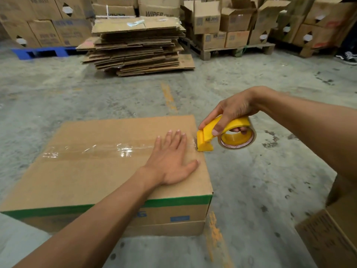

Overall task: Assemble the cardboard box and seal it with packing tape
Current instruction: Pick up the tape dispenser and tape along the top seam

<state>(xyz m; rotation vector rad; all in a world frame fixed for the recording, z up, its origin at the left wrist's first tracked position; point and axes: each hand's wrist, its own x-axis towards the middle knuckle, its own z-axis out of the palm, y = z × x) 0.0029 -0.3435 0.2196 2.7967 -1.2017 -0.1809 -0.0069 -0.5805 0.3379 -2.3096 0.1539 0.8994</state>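
Observation:
A closed brown cardboard box [92, 176] with a green stripe sits on the concrete floor. A strip of clear packing tape [100, 149] runs along its top seam from the left edge to the right edge. My left hand [170, 163] lies flat, fingers spread, on the box top near the right end of the tape. My right hand [231, 111] grips a yellow tape dispenser [218, 134] holding a roll of clear tape. The dispenser's blade end touches the box's right top edge.
A tall stack of flattened cardboard [135, 47] lies on the floor ahead. Pallets of boxes [228, 26] line the back wall. Another cardboard box [332, 235] sits at the lower right. A shoe [347, 57] shows at far right.

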